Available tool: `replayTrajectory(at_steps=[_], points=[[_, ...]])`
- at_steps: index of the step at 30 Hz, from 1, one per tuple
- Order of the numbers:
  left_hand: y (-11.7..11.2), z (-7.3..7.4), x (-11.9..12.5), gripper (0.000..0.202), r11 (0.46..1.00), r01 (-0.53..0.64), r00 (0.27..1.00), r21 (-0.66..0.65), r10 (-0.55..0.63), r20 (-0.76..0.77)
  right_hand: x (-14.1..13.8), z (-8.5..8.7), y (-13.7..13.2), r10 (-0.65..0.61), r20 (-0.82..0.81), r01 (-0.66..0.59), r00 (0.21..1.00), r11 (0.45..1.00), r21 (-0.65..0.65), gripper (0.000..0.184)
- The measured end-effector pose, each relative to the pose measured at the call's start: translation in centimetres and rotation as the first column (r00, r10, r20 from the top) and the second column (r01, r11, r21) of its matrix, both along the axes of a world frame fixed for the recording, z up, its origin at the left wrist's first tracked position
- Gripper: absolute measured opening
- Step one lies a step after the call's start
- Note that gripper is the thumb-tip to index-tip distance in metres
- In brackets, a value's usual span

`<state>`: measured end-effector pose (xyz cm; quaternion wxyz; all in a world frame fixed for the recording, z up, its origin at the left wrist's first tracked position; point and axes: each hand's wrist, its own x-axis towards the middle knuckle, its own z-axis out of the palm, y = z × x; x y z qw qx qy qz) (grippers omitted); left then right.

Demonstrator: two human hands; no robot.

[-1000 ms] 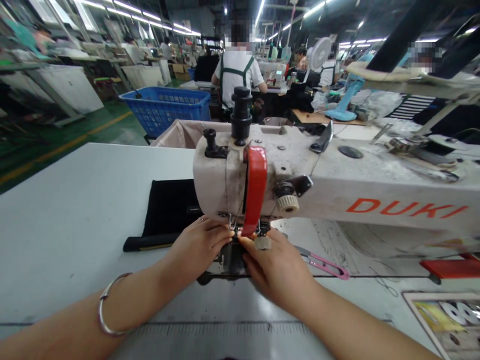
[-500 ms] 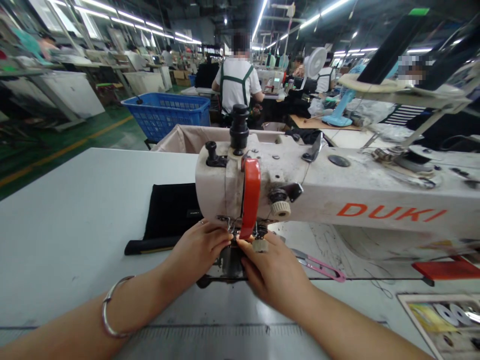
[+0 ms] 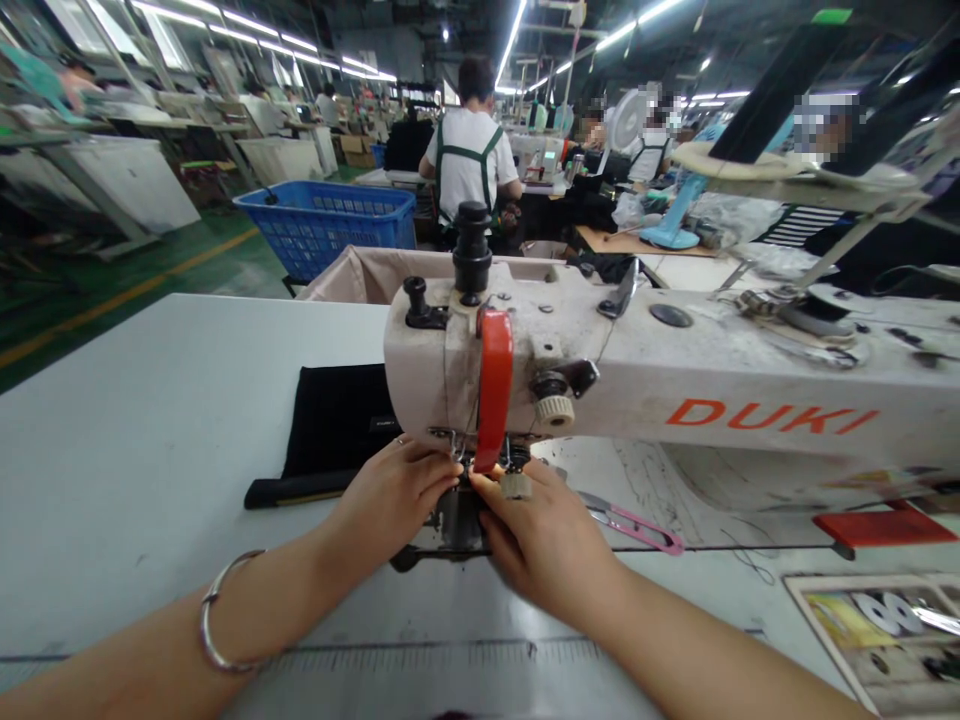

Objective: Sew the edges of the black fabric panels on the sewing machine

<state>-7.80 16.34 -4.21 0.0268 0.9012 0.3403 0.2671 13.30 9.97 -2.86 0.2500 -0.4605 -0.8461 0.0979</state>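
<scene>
My left hand (image 3: 401, 490) lies at the needle area of a white sewing machine (image 3: 630, 340), its fingers closed and pressed together on the edge of a black fabric piece (image 3: 337, 415). The piece lies flat to the left, with a small label and a rolled front edge, and runs behind my fingers. From the other side, my right hand (image 3: 551, 530) reaches under the machine head, fingers bent and thumb tucked below. Its fingertips almost meet my left ones by the presser foot; what they pinch is hidden. A red guard (image 3: 495, 390) hangs down just above the fingertips.
Pink-handled thread snips (image 3: 645, 528) lie right of my right hand. A parts tray (image 3: 862, 635) and a red piece (image 3: 885, 525) are at the right. Behind the machine stand a cloth-lined bin (image 3: 360, 275), a blue basket (image 3: 322, 225) and a seated co-worker (image 3: 472, 160).
The whole view has shifted slightly left and up. Both hands stay at the needle area in nearly the same pose, and the black fabric shows no clear movement.
</scene>
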Motion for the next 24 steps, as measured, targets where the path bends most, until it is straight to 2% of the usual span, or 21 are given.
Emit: replayTrajectory(at_steps=[3,7,10,13,16,20,22,24], points=[[0.0,0.1,0.1,0.029,0.999,0.007,1.000,0.045,-0.007,0.013,-0.1,0.1,0.0,-0.013,0.001,0.013,1.000,1.000,-0.012,0.034],[0.2,0.4,0.1,0.039,0.983,0.054,0.993,0.174,-0.072,0.098,-0.4,0.3,0.0,-0.031,0.029,0.031,0.999,1.000,-0.006,0.027],[0.8,-0.4,-0.5,0.035,0.957,0.099,0.985,0.272,-0.132,0.107,-0.4,-0.1,0.3,-0.010,0.079,0.008,0.997,1.000,0.023,0.023],[1.4,-1.9,-1.3,0.033,0.946,0.111,0.988,0.305,-0.137,0.066,-0.5,-0.7,0.6,0.016,0.099,-0.021,0.995,0.999,0.044,0.024],[1.9,-2.7,-2.0,0.033,0.954,0.098,0.992,0.282,-0.118,0.054,-0.6,-1.1,0.7,0.009,0.098,-0.015,0.995,0.998,0.055,0.021],[2.7,-2.5,-2.2,0.027,0.963,0.160,0.987,0.216,-0.162,-0.009,-0.6,-0.7,0.8,-0.025,0.077,0.021,0.997,0.998,0.060,0.022],[2.7,-1.9,-2.3,0.024,0.984,0.102,0.995,0.146,-0.103,-0.001,-0.3,-0.4,0.8,-0.054,0.032,0.051,0.998,0.995,0.083,0.025],[1.6,-0.7,-3.0,0.036,0.999,-0.002,0.999,0.046,0.004,-0.033,0.1,-0.2,0.7,-0.079,-0.030,0.081,0.996,0.991,0.104,0.028]])
